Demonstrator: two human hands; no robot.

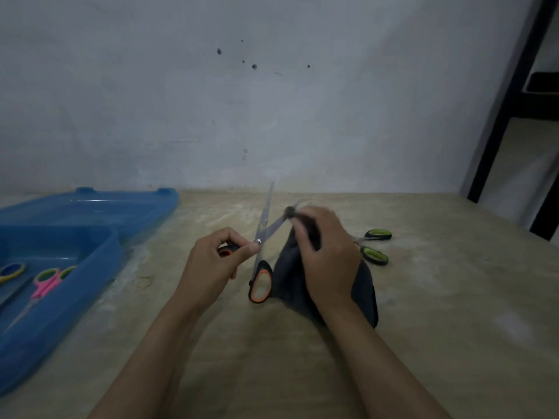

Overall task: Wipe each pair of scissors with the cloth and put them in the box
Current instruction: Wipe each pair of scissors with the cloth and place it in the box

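Observation:
My left hand (216,263) holds a pair of black-and-orange scissors (260,281) by one handle, blades spread open and pointing away from me. My right hand (325,252) grips a dark grey cloth (292,282) and presses it around the right-hand blade near its tip. The cloth hangs down to the table under that hand. A pair of green-and-black scissors (375,244) lies on the table just behind my right hand. At the left stands an open blue plastic box (99,267), with pink-handled scissors (45,282) and a yellow-and-blue pair (12,272) inside.
The box's blue lid (90,208) lies open behind it, against the grey wall. The pale wooden table (453,313) ends at the right, where a black frame post (499,116) stands.

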